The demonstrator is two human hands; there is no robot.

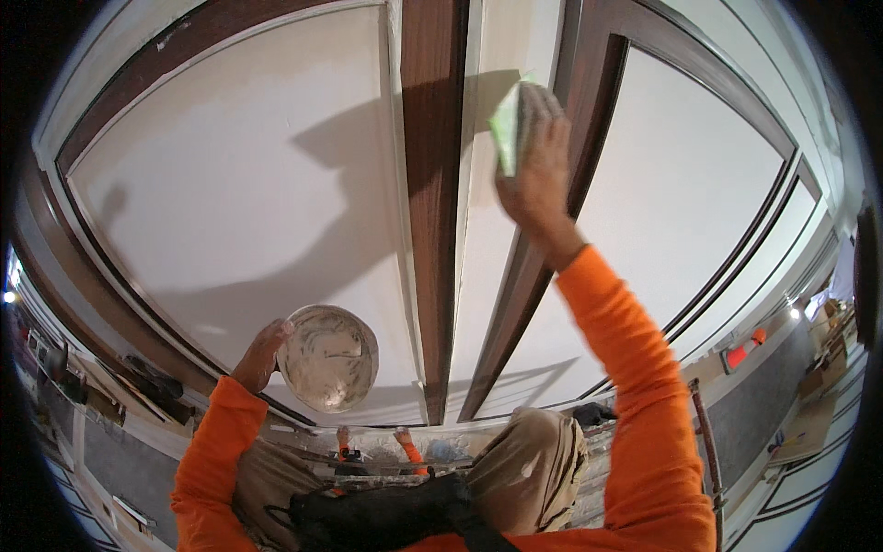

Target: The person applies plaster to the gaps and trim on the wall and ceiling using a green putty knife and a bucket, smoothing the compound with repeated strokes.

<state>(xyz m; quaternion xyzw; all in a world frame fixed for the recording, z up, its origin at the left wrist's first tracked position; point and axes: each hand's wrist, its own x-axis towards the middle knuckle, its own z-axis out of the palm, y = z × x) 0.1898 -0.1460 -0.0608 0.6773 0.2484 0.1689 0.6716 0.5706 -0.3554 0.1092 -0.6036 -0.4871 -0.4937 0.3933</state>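
My left hand (265, 354) grips the rim of a round bowl (328, 359), whose inside is smeared with whitish paste. Higher up, my right hand (541, 152) is closed on a flat green-and-white piece (506, 133). I cannot tell whether this is a spreader or a folded pad. It is held at the pale strip (492, 212) between two dark brown wooden frames, and seems to touch it. A large white panel (239, 166) lies left of the strip, another white panel (690, 147) right of it. My arm's shadow falls across the left panel.
Below, between my knees (524, 460), show another person's hands (405, 436) with orange sleeves. A thin upright pole (706, 432) stands beside my right arm. A person in orange-red (743, 351) is farther off at right, near brown boards (805, 428).
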